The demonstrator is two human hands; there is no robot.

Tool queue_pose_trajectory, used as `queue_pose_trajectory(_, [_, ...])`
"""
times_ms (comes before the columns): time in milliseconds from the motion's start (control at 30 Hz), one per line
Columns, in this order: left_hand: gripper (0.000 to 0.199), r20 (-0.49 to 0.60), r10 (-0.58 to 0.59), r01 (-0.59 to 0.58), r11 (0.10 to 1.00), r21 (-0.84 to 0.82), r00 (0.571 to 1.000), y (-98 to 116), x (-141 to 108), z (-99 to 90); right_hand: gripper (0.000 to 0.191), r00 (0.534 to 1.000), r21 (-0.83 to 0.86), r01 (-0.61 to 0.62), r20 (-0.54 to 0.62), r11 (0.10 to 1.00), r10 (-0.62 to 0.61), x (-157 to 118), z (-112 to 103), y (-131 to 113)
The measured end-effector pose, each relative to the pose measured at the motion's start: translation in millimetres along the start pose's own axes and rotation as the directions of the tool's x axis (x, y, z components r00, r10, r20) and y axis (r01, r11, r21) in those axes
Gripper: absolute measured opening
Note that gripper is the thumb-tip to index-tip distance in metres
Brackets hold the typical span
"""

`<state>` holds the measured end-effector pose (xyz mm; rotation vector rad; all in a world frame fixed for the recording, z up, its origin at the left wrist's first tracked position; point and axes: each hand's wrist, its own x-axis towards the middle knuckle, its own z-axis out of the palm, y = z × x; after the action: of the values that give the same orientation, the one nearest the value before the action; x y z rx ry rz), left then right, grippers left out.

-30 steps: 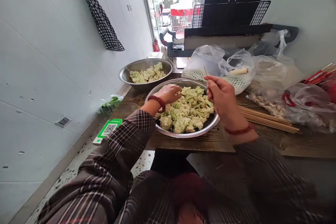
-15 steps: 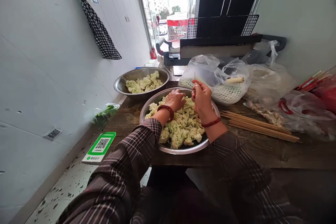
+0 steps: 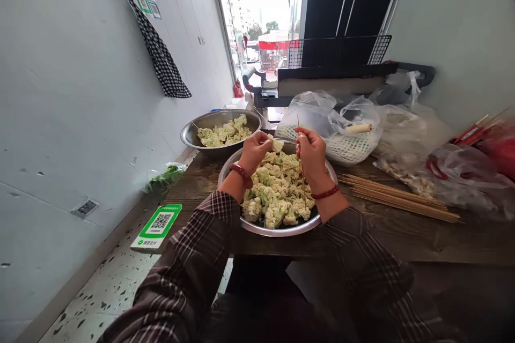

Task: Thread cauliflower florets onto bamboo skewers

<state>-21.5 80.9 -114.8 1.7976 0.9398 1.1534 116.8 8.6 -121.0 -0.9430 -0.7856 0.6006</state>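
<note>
My left hand [image 3: 254, 151] pinches a small cauliflower floret [image 3: 276, 143] above the near metal bowl [image 3: 277, 232]. Wrapped in the fingers of my right hand [image 3: 312, 153] is a thin wooden skewer [image 3: 298, 122]; its tip points up and its lower end hangs over the bowl. No piece shows on the skewer's upper part. A gap separates floret and skewer tip. Many loose cauliflower florets [image 3: 277, 187] fill the near bowl below both hands. Behind and to the left, a second metal bowl [image 3: 191, 134] holds more cauliflower pieces [image 3: 225, 132].
To the right lies a bundle of wooden skewers [image 3: 398, 196] on the dark wooden table [image 3: 378, 238]. Plastic bags [image 3: 406, 123] and a white mesh basket [image 3: 350, 147] stand behind. A QR code card [image 3: 159, 226] is at the left edge, near bagged greens [image 3: 164, 176].
My left hand has risen out of the cauliflower with a floret between its fingers. My right hand still holds the skewer upright in nearly the same place. The camera view has tilted slightly.
</note>
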Motion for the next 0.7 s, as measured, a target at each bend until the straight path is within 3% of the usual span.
queue_pose_trajectory(67, [0.016,-0.014,-0.084,0.075,0.943,-0.326,0.996,4.3,-6.7,-6.5,0.027,0.999,-0.013,-0.023,0.042,1.000,0.023,-1.2,1.0,-1.7])
queue_pose_trajectory(167, [0.024,0.013,-0.146,0.131,0.838,-0.530,0.989,6.0,-18.3,-11.1,0.028,0.992,-0.011,-0.050,0.113,0.999,0.051,-5.4,2.3,-6.8])
queue_pose_trajectory(400, [0.035,0.113,-0.103,0.151,0.777,-0.611,0.988,1.1,-26.7,-15.1,0.032,0.928,-0.141,-0.077,0.351,0.987,0.123,-42.7,-12.5,-25.4])
queue_pose_trajectory(533, [0.039,0.134,-0.075,0.141,0.787,-0.600,0.988,2.9,-28.9,-12.2,0.033,0.919,-0.252,-0.069,0.360,0.965,0.159,-67.6,-27.1,-18.3])
queue_pose_trajectory(700, [0.034,0.152,-0.035,0.114,0.826,-0.553,0.988,6.3,-33.2,-7.8,0.035,0.933,-0.283,-0.053,0.329,0.958,0.149,-77.5,-37.0,-2.9])
